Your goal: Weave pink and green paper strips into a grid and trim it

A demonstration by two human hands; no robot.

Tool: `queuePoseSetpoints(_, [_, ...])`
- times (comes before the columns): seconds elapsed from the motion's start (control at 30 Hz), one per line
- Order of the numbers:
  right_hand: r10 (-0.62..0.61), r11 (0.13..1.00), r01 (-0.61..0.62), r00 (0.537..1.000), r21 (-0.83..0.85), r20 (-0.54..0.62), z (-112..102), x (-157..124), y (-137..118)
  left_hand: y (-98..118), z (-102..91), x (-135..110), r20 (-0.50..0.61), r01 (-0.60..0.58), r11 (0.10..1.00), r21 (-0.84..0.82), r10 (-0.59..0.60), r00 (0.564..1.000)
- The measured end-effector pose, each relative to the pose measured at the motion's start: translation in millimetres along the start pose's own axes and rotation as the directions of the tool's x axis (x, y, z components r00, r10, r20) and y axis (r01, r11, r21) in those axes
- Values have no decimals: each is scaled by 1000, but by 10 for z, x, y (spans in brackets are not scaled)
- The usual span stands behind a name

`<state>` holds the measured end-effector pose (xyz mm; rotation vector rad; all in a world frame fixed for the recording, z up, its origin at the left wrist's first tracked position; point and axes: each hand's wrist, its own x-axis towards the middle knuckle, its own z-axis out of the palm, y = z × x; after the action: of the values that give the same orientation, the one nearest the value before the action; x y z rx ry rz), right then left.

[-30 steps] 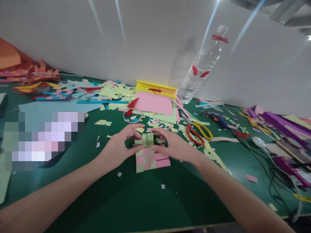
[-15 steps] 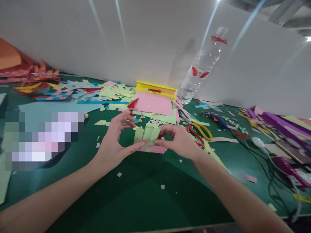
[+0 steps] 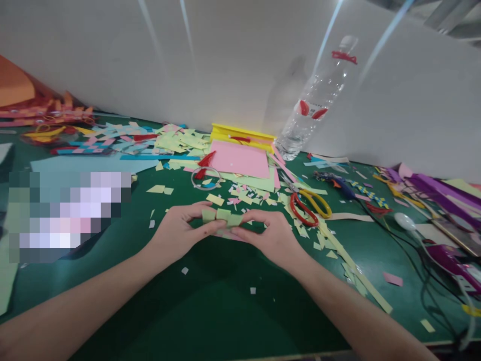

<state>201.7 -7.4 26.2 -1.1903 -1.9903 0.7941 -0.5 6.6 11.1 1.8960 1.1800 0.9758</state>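
A small mat woven of green and pink paper strips (image 3: 221,218) is held edge-on just above the green table (image 3: 225,311), so mostly its green strip ends show. My left hand (image 3: 180,233) pinches its left side between thumb and fingers. My right hand (image 3: 268,234) pinches its right side the same way. Both hands meet at the middle of the table, fingers curled around the paper.
Red and yellow scissors (image 3: 306,205) lie just right of my hands. A pink sheet (image 3: 240,159), a clear tape ring (image 3: 205,178) and a tilted plastic bottle (image 3: 313,105) sit behind. Paper scraps (image 3: 176,143) litter the back; cables and purple strips (image 3: 432,200) crowd the right.
The woven paper lay flat on the table a second ago. Both hands lifted it, tipped its top edge away, and now hold it nearly edge-on, slightly lower and closer.
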Motion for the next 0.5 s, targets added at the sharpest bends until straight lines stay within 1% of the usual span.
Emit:
queuePoseSetpoints(0.17, [39,997,-39,999,74,-1,25,1,15,1,-4,-18,3,41,999,24,-41,999])
queuePoseSetpoints(0.37, [16,996,-16,1000,90,-7,-2,2,20,25,17,-2,9,53,997,-60,-53,999])
queuePoseSetpoints(0.43, [3,996,-2,1000,88,-2,-24,7,17,46,28,10,35,100,987,-129,-96,995])
queuePoseSetpoints(0.5, [0,997,-1,1000,75,7,-47,13,9,61,39,19,102,165,969,-183,-149,984])
